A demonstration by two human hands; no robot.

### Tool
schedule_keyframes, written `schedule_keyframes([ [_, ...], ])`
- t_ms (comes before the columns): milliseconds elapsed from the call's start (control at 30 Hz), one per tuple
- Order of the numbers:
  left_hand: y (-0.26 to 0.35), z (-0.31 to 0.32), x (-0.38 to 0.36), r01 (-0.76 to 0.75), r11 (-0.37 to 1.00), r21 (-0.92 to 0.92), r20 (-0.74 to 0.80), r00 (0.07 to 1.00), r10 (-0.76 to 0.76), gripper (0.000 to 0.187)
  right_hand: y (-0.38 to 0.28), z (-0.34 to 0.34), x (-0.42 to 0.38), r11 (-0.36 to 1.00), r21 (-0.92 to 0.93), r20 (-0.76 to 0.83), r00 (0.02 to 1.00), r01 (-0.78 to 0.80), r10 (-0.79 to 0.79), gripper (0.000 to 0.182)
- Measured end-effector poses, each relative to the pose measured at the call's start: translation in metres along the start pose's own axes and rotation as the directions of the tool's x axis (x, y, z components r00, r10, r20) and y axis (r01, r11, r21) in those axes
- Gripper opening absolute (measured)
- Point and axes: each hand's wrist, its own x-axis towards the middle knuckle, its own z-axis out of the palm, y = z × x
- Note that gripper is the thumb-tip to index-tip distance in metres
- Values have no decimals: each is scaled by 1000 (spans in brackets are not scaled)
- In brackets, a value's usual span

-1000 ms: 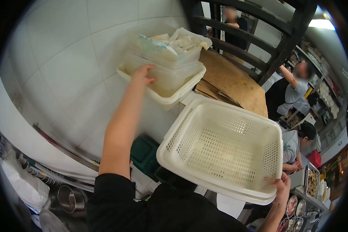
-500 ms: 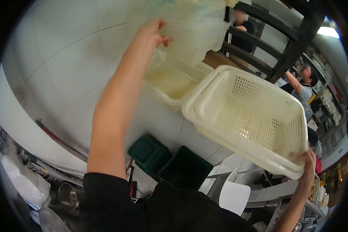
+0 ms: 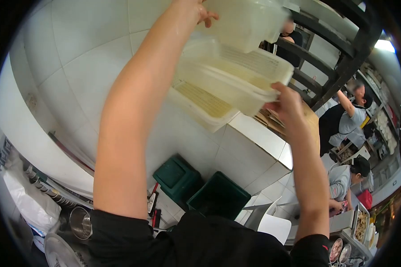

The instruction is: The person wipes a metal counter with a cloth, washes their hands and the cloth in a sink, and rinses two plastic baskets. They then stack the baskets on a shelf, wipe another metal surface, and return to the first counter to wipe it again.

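At the top edge my left hand (image 3: pixel 203 14) has its fingers curled at the side of a translucent plastic bin (image 3: pixel 254 26), holding it raised; part of this hand is out of frame. Under that bin is a cream plastic basket (image 3: pixel 227 86) with a perforated far wall, slightly blurred. My right hand (image 3: pixel 287 102) grips its near right corner. Lower down, another cream basket (image 3: pixel 205 104) with a yellowish slotted base sits beneath, partly covered by the one in my right hand.
A dark slatted rack (image 3: pixel 316 58) stands at the upper right, beside flattened cardboard (image 3: pixel 272 122) on a white-tiled ledge (image 3: pixel 258 138). Green bins (image 3: pixel 218 196) and a white chair (image 3: pixel 274 227) are below. Co-workers (image 3: pixel 347 111) work at the right.
My right hand has moved up and left with the basket, bringing it over the lower basket and under the raised bin. My left hand and the bin have risen and shifted right.
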Motion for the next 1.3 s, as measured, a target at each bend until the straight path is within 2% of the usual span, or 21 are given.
schedule_keyframes([
  [33, -7, -5, -2, -4, 1000, 0, -3, 1000, 4, 39, 11, 19, 13, 1000, 6, -31, 999, -20, 21, 40],
  [100, -29, -15, -16, -55, 995, -82, -279, 960, 30, 46, 35, 48, 31, 998, 10, -54, 997, -63, 63, 42],
  [133, -40, -16, -22, -59, 995, -78, -281, 959, 34, 46, 48, 57, 37, 996, 10, -51, 995, -86, 87, 44],
  [200, -63, -18, -24, -76, 987, -139, -292, 956, 32, 28, 74, 64, 44, 994, 35, -35, 994, -107, 108, 45],
  [333, -118, -48, 10, 17, 992, -124, -188, 981, -41, 45, 114, 57, 26, 976, -182, -43, 993, -118, 112, 54],
  [367, -135, -52, 17, 40, 991, -128, -184, 981, -63, 44, 136, 58, 25, 882, -464, -163, 971, 83, -178, 55],
  [400, -153, -57, 21, 64, 989, -131, -179, 980, -87, 43, 159, 59, 30, 661, -721, -185, 863, 206, -470, 56],
  [433, -171, -60, 26, 72, 989, -130, -174, 980, -94, 43, 182, 54, 48, 778, -576, -116, 918, 250, -380, 60],
  [467, -189, -62, 27, 105, 986, -128, -180, 975, -127, 45, 167, 61, 33, 779, -579, -124, 919, 240, -375, 60],
  [500, -202, -63, 30, 134, 983, -126, -185, 970, -156, 47, 152, 70, 19, 918, -393, -107, 989, 52, -102, 61],
  [533, -208, -63, 28, 138, 983, -123, -177, 971, -159, 47, 140, 78, 9, 965, -198, -29, 985, -170, 168, 62],
  [567, -215, -64, 26, 120, 986, -114, -157, 978, -137, 51, 156, 79, 16, 970, -232, -42, 997, -65, 57, 62],
  [633, -223, -69, 30, 108, 989, -102, -135, 983, -121, 55, 186, 75, 38, 966, -258, -73, 997, -3, -16, 62],
  [667, -223, -74, 37, 88, 995, -42, -59, 994, -90, 60, 189, 75, 45, 954, -290, -92, 991, 68, -99, 61],
  [700, -226, -79, 42, 65, 998, 15, 18, 998, -65, 65, 192, 74, 50, 954, -292, -94, 991, 64, -95, 61],
  [833, -216, -71, 19, 62, 982, 176, 19, 998, -66, 72, 182, 79, 40, 962, -272, -121, 991, 21, -56, 63],
  [900, -220, -69, 10, 80, 954, 290, -111, 993, -50, 77, 172, 77, 29, 970, -240, -134, 991, -23, -9, 62],
  [967, -233, -70, 8, 63, 963, 261, -134, 991, -29, 79, 172, 70, 21, 989, -136, -91, 995, -59, 46, 64],
  [1133, -261, -84, 16, -28, 973, 228, -185, 980, 71, 74, 197, 40, -3, 979, -198, -25, 999, -48, 44, 67],
  [1200, -264, -89, 8, -99, 928, 358, -92, 986, 140, 73, 210, 26, -20, 971, -233, -4, 998, -57, 58, 65],
  [1300, -305, -88, -15, -344, 730, 591, -257, 778, 574, 67, 237, 3, -55, 951, -309, 13, 1000, 22, -19, 62],
])
